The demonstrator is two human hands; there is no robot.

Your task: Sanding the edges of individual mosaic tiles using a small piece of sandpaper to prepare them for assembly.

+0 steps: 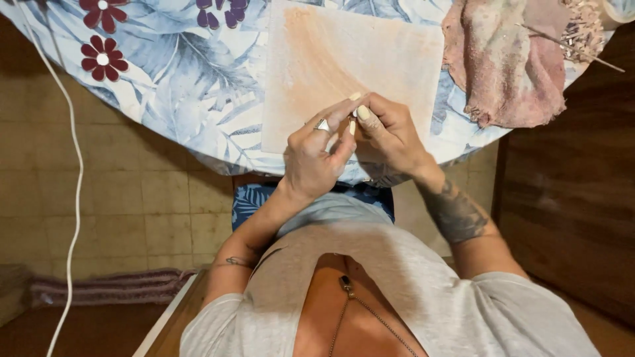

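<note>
Left hand (pixel 316 155) and right hand (pixel 387 132) meeting over the pale board (pixel 350 59) at the counter (pixel 178 86) edge, fingers (pixel 340 112) pinching something tiny, mostly hidden, unidentifiable.

No package, label, sign or screen shows in the head view (not on the table, the floor or the wall).
</note>
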